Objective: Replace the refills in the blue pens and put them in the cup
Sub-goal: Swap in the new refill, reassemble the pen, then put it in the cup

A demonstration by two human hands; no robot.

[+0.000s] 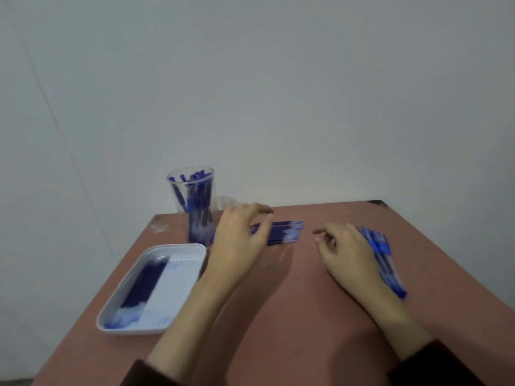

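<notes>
Pens (pixel 199 196) upright in cup (pixel 170 178), refills (pixel 284 232) flat

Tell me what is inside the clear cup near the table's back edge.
Blue pens stand roughly upright in the clear cup, their tops reaching the rim. Lower down they overlap and blur together, so neither their number nor the cup's bottom can be made out.

A plain, bare workroom of an office sort: a reddish-brown desk (pixel 292 316) with a scuffed corner stands against an unmarked grey-white wall (pixel 278 79). A clear cup (pixel 179 207) holds blue pens (pixel 196 201); just in front of the cup lies a white tray (pixel 128 331), and to its right more pens lie loose.
</notes>
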